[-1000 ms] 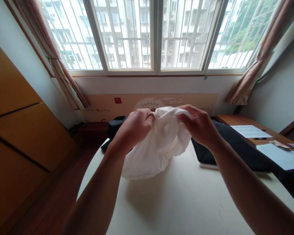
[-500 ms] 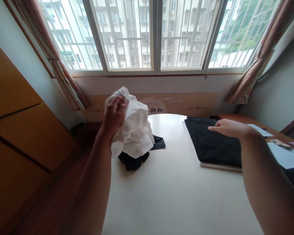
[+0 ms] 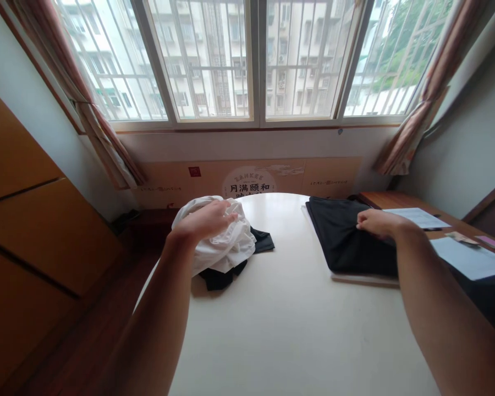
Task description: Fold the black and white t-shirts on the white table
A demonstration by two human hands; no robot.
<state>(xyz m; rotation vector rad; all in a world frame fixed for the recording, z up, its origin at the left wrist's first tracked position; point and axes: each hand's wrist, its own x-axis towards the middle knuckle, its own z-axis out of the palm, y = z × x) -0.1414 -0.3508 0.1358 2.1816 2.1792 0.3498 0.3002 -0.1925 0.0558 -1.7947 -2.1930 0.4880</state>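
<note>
On the left of the white table, a crumpled white garment [image 3: 231, 247] lies in a loose heap on top of a black cloth [image 3: 219, 279], whose dark ends stick out below it and to its right. My left hand [image 3: 204, 221] is over the heap with its fingers loosely extended; its fingertips are partly hard to make out. At the right, a neatly folded black garment [image 3: 338, 242] rests on a white folded layer [image 3: 365, 279]. My right hand [image 3: 377, 223] pinches the black fabric near its middle, and creases run out from the fingertips.
The white round-edged table [image 3: 289, 330] fills the front. A brown wooden desk [image 3: 373, 199] with papers [image 3: 474, 258] adjoins it at the right. Behind are a printed cardboard panel [image 3: 289, 173] and a barred window. Wooden cabinets [image 3: 25, 231] stand at the left.
My left hand has lowered the white garment onto the black cloth and loosened its hold. My right hand, earlier above the folded black garment, has closed on its fabric.
</note>
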